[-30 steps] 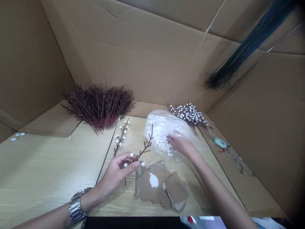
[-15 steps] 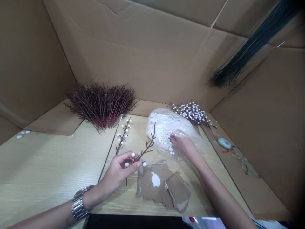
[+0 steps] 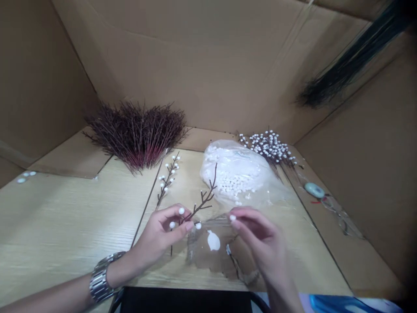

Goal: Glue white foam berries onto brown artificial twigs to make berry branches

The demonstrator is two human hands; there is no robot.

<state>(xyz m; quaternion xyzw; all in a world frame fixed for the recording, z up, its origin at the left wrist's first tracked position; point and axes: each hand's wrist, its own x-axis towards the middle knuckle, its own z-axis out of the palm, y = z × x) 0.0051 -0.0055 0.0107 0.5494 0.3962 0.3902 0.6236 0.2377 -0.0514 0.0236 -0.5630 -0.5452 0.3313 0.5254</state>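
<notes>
Between thumb and fingers, my left hand [image 3: 163,232] grips a brown artificial twig [image 3: 202,201] that points up and to the right. A few white balls sit on its lower tips; the upper tips are bare. My right hand [image 3: 260,239] pinches one small white ball [image 3: 232,218], held apart from the twig to its right. Below and between the hands lies torn cardboard [image 3: 203,257] with a white blob [image 3: 213,240] on it. Beyond my right hand is a clear plastic bag [image 3: 211,163] of white balls. Another twig with white balls [image 3: 167,180] lies past my left hand.
A big bundle of bare twigs [image 3: 140,134] lies at the back left, and ball-tipped twigs [image 3: 269,145] at the back right. Cardboard walls [image 3: 195,65] surround the table. Dark strands [image 3: 345,65] hang at upper right. Glasses [image 3: 342,217] and a pale green oval object [image 3: 314,190] lie right.
My right hand has come out of the plastic bag toward me with a white ball in its fingertips. My left hand keeps its hold on the twig. The view has shifted slightly.
</notes>
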